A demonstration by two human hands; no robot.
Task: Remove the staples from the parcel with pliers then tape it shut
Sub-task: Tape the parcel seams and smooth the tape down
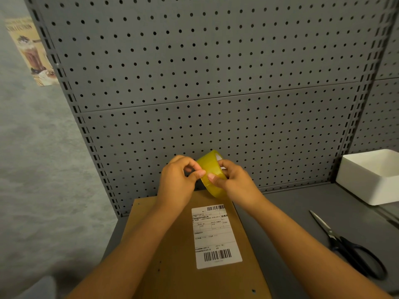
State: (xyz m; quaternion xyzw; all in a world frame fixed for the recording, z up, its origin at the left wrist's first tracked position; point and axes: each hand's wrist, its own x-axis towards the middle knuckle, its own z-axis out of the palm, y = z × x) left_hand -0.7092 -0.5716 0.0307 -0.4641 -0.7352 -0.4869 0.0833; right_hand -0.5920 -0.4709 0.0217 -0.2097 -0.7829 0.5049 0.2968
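My forearms reach out over the parcel (172,244), a flat brown envelope lying on the grey bench (291,212) right in front of me, label (216,236) face up. Along its left side I see small dark holes and no staples, so I judge the pulling is done; I can't see the pliers anywhere. What I'm on now is the taping. My right hand (235,182) curls round the yellowish tape (210,169), thumb pressed on its outer face, holding the roll up above the parcel's far edge. My left hand (179,182) is beside it, thumb and forefinger pinched at the roll's surface, which I take as picking for the loose end; whether I have it between my fingertips I can't tell. No strip is drawn out and none lies on the parcel, so sealing is all still ahead. The scissors (345,244) lie closed to my right, near a white tray (367,180), ready for the cut.
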